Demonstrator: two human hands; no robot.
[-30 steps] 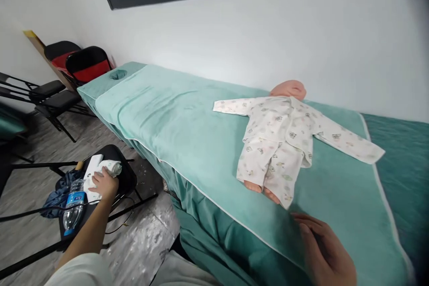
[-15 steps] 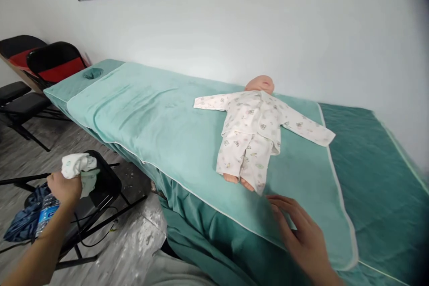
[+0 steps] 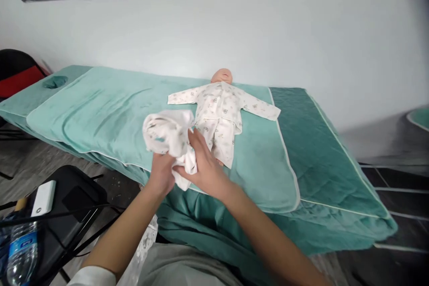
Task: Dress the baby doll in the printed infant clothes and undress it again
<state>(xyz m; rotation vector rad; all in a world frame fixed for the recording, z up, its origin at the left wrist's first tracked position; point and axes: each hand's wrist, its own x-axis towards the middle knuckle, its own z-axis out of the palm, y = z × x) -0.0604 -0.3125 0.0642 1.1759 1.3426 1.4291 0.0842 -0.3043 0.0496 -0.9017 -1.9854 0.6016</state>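
Both of my hands are on a bunched white cloth (image 3: 169,129) with small printed figures, held up over the near edge of the bed. My left hand (image 3: 162,173) grips it from below, its fingers partly hidden by the folds. My right hand (image 3: 208,165) pinches the right side, thumb and fingers closed on the fabric. Just beyond lies a baby doll (image 3: 221,76) on its back, head toward the wall. It wears a white printed long-sleeved top (image 3: 219,103) with sleeves spread wide, and matching trousers (image 3: 224,143), partly covered by my right hand.
The bed has a light green cover (image 3: 110,107) over a darker green sheet (image 3: 321,143). At lower left a black chair (image 3: 80,192) holds a white box-like device (image 3: 44,197) and a water bottle (image 3: 23,250). A white wall (image 3: 268,31) runs behind the bed.
My left hand has brought the cloth from above the chair to in front of the doll. My right hand, earlier with nothing in it, has taken hold of the cloth. The view has swung right.
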